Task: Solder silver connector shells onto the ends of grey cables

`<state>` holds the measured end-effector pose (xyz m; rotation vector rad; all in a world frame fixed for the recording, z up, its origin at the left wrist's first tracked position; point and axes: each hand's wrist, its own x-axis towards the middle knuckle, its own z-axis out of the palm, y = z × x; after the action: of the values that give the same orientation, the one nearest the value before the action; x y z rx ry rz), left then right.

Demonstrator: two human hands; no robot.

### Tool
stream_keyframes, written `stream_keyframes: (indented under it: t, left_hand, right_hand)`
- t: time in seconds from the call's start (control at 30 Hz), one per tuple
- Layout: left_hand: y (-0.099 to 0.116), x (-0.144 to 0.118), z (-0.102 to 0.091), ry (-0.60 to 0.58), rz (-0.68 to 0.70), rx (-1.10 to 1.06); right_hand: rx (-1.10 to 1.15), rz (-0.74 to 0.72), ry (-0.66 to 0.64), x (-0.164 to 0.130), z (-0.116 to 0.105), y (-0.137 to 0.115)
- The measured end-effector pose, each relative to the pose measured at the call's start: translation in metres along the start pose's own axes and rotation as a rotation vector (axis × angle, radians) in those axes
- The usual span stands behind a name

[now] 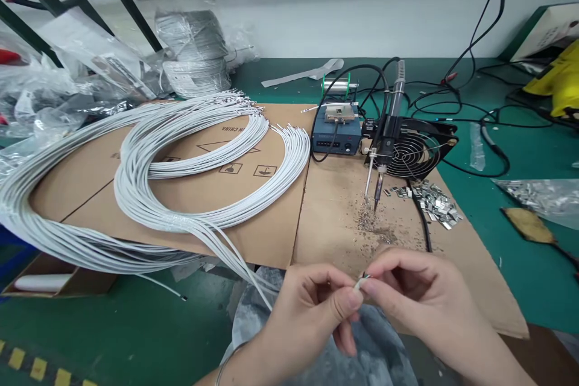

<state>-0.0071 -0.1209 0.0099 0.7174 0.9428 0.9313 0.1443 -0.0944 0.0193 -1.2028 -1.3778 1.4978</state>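
Fingers of both hands are pinched together on the stripped end of a white cable: left hand has thumb and forefinger clamped on it, right hand nips the tip from the other side, so the end sits right between the fingertips. The cable runs back from the left fingers into big white cable coils on cardboard. Just beyond the fingers there's a soldering iron propped tip-down over solder splatter, a small fan behind it, and a pile of metal clips off toward the right-hand side.
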Motion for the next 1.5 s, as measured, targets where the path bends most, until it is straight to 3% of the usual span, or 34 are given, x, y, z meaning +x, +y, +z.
stream_keyframes:
  t: [0.13,0.43,0.53,0.63,0.8,0.93,1.1,1.2,1.3,1.5]
  left_hand:
    - [0.000,0.001,0.001,-0.006,0.010,0.010]
    - [-0.011,0.009,0.008,0.013,0.070,-0.118]
    - [-0.013,0.009,0.008,0.016,0.080,-0.146]
    - [-0.012,0.005,0.006,0.023,0.081,-0.156]
    - [-0.008,0.001,0.002,0.003,0.097,-0.164]
    - [-0.006,0.001,0.001,0.028,0.066,-0.136]
    - [-0.006,0.000,-0.001,0.043,0.041,-0.080]
    - [-0.006,0.000,0.000,0.040,0.042,-0.075]
    - [-0.005,0.002,0.002,0.034,0.048,-0.101]
    - [-0.005,0.004,0.004,0.044,0.076,-0.133]
  right_hand:
    - [-0.015,-0.025,-0.012,-0.001,-0.002,-0.002]
    - [0.207,-0.378,0.261,-0.008,0.033,0.026]
    - [0.304,-0.416,0.345,-0.009,0.042,0.034]
    - [0.297,-0.384,0.260,-0.009,0.036,0.036]
    - [0.084,-0.257,0.140,-0.005,0.014,0.031]
    - [-0.015,-0.257,0.061,-0.002,0.008,0.025]
    - [0.090,-0.169,0.040,-0.001,0.009,0.019]
    - [0.150,-0.199,0.007,-0.001,0.008,0.017]
    - [0.135,-0.276,0.030,-0.001,0.011,0.017]
    - [0.112,-0.434,0.202,-0.003,0.028,0.022]
